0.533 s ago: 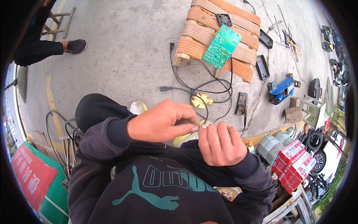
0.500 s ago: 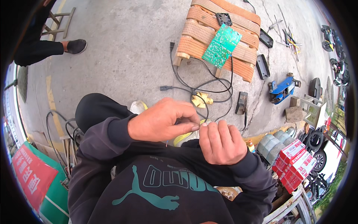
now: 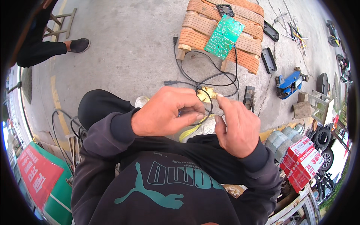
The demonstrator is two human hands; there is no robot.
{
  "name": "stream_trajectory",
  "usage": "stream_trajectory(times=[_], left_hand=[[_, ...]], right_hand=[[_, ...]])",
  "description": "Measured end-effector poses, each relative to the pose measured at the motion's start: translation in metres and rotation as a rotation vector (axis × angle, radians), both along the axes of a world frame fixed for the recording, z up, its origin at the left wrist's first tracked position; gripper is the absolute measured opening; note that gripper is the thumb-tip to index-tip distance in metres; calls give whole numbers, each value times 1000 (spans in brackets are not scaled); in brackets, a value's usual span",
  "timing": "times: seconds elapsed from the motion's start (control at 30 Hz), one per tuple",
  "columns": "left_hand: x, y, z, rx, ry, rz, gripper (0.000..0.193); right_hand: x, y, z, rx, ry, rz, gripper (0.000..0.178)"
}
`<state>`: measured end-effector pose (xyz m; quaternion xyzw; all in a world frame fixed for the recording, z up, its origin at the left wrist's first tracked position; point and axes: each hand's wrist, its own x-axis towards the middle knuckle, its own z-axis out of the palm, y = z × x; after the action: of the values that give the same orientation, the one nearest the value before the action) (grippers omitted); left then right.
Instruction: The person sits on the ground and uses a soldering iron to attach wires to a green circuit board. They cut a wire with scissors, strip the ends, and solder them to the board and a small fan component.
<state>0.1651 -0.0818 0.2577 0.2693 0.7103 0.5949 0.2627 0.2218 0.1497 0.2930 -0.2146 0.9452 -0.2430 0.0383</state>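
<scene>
My left hand (image 3: 168, 111) is closed in a pinch on a black cable (image 3: 211, 106), which runs from its fingertips up toward the loops on the ground. Inside the curled fingers a small bluish bit shows, too little to name. To the right, my right hand (image 3: 240, 125) has its thumb and forefinger apart, with nothing visible between them. Beyond both hands, a green circuit board (image 3: 225, 36) lies on a low stool (image 3: 195, 39) woven with orange-brown straps. A black cable leads off the board's lower right corner. Beside the board sits a small black fan (image 3: 225, 10).
A yellow piece (image 3: 206, 94) lies under the cable loops, near a black connector (image 3: 170, 83). Rightward are black casing halves (image 3: 268, 60), a dark finned part (image 3: 249, 98), a blue metal tool (image 3: 291, 84) and red-white boxes (image 3: 299, 163). Another person's shoe (image 3: 79, 45) rests at upper left.
My right hand has moved right, away from my left, and its pinch has opened. My left hand stays closed, nearly in place. The view has shifted slightly.
</scene>
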Motion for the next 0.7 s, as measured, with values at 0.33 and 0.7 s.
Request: stream_trajectory(times=[0.33,0.7], left_hand=[[-1,2,3,55,-122,-80,13],[0,2,3,37,18,-9,12]], right_hand=[[7,-1,-1,240,419,301,18],[6,8,-5,-27,-48,54,22]])
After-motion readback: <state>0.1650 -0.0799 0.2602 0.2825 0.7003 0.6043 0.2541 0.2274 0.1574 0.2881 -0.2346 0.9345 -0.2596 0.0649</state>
